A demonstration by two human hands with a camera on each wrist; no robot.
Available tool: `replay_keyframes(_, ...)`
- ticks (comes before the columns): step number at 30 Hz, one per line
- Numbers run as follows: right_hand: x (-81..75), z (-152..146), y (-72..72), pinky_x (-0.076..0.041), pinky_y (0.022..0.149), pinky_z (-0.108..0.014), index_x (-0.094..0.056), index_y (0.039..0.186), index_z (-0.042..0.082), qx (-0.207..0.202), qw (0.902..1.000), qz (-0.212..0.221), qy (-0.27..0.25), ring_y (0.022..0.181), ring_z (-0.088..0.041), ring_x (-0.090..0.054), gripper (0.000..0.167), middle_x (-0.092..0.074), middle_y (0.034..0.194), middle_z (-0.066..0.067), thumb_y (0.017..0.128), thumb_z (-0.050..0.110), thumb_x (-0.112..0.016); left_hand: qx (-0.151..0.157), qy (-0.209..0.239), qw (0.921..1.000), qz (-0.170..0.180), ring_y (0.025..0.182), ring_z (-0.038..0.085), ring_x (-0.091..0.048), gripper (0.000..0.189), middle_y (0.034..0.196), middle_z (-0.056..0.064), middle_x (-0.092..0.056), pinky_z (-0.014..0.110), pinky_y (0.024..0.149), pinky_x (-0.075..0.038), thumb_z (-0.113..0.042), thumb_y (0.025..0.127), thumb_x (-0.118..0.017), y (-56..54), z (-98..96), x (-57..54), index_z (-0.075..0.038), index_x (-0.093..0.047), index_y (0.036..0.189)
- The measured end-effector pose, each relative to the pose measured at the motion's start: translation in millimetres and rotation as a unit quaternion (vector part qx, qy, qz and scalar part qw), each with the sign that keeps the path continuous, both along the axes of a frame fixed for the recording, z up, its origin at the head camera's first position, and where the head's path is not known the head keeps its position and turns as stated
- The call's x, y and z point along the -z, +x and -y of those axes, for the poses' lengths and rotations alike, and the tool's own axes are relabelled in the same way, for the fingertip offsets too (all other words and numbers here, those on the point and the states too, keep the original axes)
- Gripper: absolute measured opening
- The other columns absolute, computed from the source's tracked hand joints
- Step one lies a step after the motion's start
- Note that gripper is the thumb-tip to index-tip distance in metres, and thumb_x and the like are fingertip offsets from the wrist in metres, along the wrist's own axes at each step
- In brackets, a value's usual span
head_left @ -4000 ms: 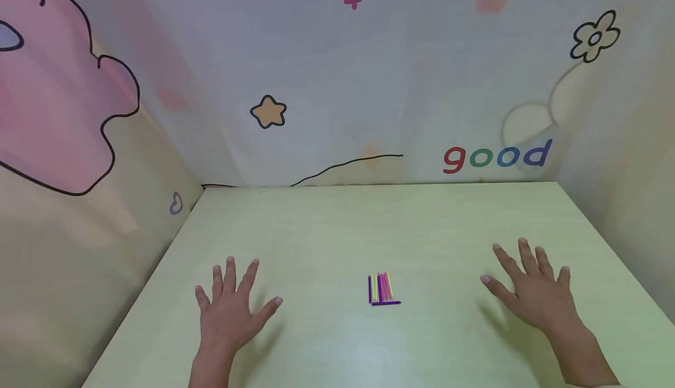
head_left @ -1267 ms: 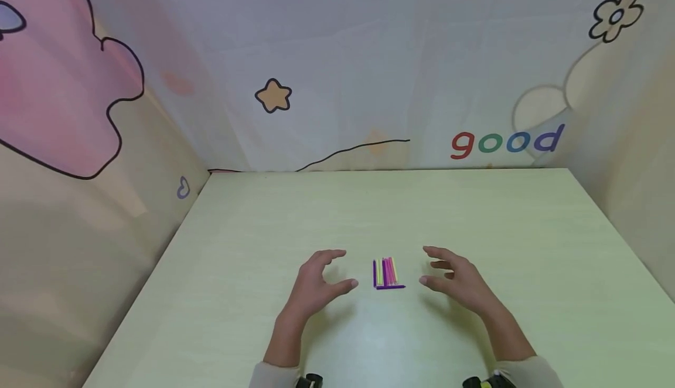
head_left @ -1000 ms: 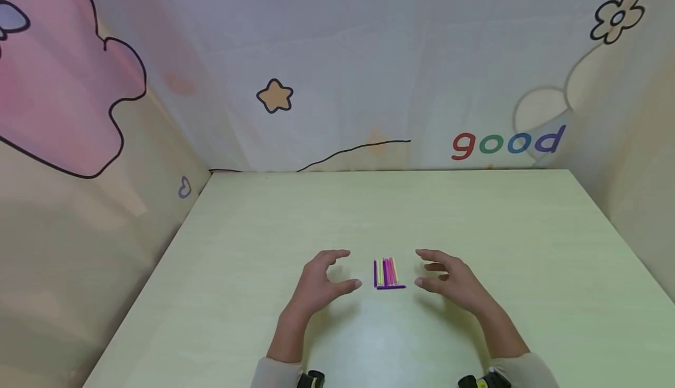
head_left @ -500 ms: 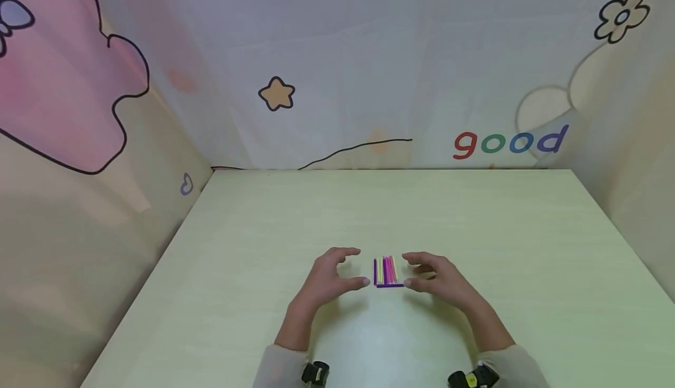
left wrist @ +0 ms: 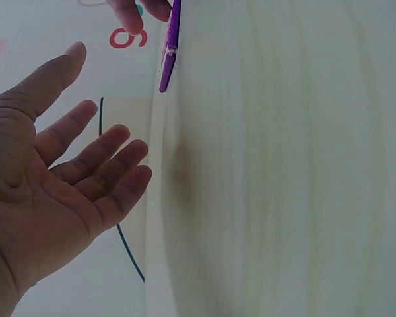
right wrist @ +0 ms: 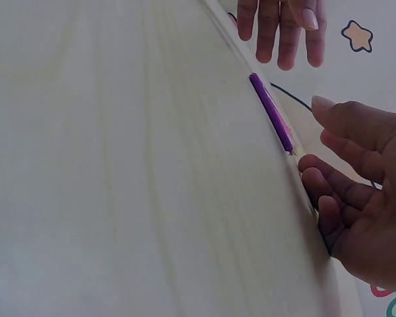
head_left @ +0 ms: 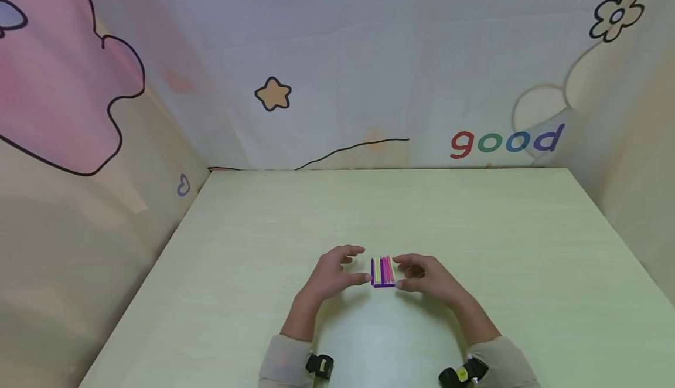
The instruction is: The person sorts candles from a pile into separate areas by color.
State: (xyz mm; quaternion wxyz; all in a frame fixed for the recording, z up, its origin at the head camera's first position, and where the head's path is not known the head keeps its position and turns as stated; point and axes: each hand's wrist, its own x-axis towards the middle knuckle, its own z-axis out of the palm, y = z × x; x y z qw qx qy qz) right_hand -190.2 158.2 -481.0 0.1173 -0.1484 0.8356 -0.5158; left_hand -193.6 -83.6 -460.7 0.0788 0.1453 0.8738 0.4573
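Several thin coloured sticks (head_left: 382,271), yellow, pink and purple, lie side by side on the table. Across their near ends runs one purple stick (head_left: 381,285), also visible in the left wrist view and as a purple stick (right wrist: 270,112) in the right wrist view. My left hand (head_left: 333,274) is at the left of the row, thumb and fingers apart, thumb tip close to the leftmost stick. On the right, my right hand (head_left: 431,279) has bent fingers and a thumb apart from them; its fingertips are beside the row, contact unclear. Neither hand grips a stick.
The pale table (head_left: 285,212) meets a printed cloth backdrop (head_left: 337,71) at its far edge, with more cloth at both sides. Black devices are strapped at the left wrist (head_left: 320,366) and right wrist (head_left: 464,372).
Both hands, first spread wide over the table's sides, have come inward to either side of the sticks, and the gap between them has narrowed further. The sticks keep their arrangement.
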Motion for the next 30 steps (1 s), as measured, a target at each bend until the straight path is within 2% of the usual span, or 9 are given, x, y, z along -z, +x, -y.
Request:
replay_keyframes(8, -0.9, 5, -3.4, -0.044, 0.075, -0.033, -0.062, 0.116, 0.0, -0.001, 0.9999, 0.001, 0.016, 0.085, -0.022, -0.051, 0.041, -0.061, 0.101, -0.009, 0.078, 0.009, -0.075, 0.0, 0.007, 0.9998, 0.019, 0.104, 0.027, -0.057, 0.053, 0.118, 0.01, -0.059, 0.04, 0.083, -0.046, -0.021, 0.077, -0.078, -6.6, 0.0, 2.0, -0.01, -0.058, 0.125)
replay_keyframes(15, 0.0, 4, -3.4, -0.043, 0.073, -0.033, -0.066, 0.109, -0.001, 0.009, 0.9995, 0.001, 0.031, 0.081, -0.02, -0.049, 0.035, -0.06, 0.093, -0.005, 0.077, 0.008, -0.075, 0.014, 0.012, 0.9995, 0.027, 0.098, 0.025, -0.058, 0.051, 0.11, 0.01, -0.062, 0.038, 0.083, -0.046, -0.018, 0.075, -0.078, -11.5, -1.5, 5.7, -0.007, -0.059, 0.121)
replay_keyframes(18, 1.1, 4, -3.4, -0.043, 0.07, -0.033, -0.067, 0.106, -0.002, 0.006, 0.9995, -0.004, 0.032, 0.079, -0.02, -0.049, 0.032, -0.06, 0.09, -0.005, 0.077, 0.008, -0.075, 0.011, 0.007, 0.9992, 0.037, 0.093, 0.021, -0.057, 0.047, 0.106, 0.008, -0.062, 0.035, 0.079, -0.046, -0.016, 0.075, -0.079, -13.1, -3.1, 6.8, -0.006, -0.061, 0.118)
replay_keyframes(25, -0.9, 4, -2.2, -0.044, 0.069, -0.032, -0.069, 0.101, 0.001, 0.024, 0.998, -0.002, 0.059, 0.077, -0.018, -0.05, 0.026, -0.061, 0.087, -0.003, 0.076, 0.007, -0.076, 0.013, 0.004, 0.998, 0.061, 0.078, 0.017, -0.049, 0.037, 0.086, 0.007, -0.057, 0.029, 0.06, -0.045, -0.011, 0.073, -0.08, -18.9, -7.8, 10.8, -0.005, -0.065, 0.106)
replay_keyframes(30, -1.9, 5, 0.7, -0.044, 0.069, -0.031, -0.07, 0.098, 0.001, 0.035, 0.9975, 0.008, 0.061, 0.076, -0.019, -0.051, 0.024, -0.061, 0.086, -0.003, 0.075, 0.005, -0.076, 0.007, 0.003, 0.997, 0.078, 0.083, 0.018, -0.051, 0.035, 0.091, 0.004, -0.057, 0.029, 0.064, -0.045, -0.011, 0.073, -0.08, -22.9, -10.6, 14.5, -0.006, -0.066, 0.104)
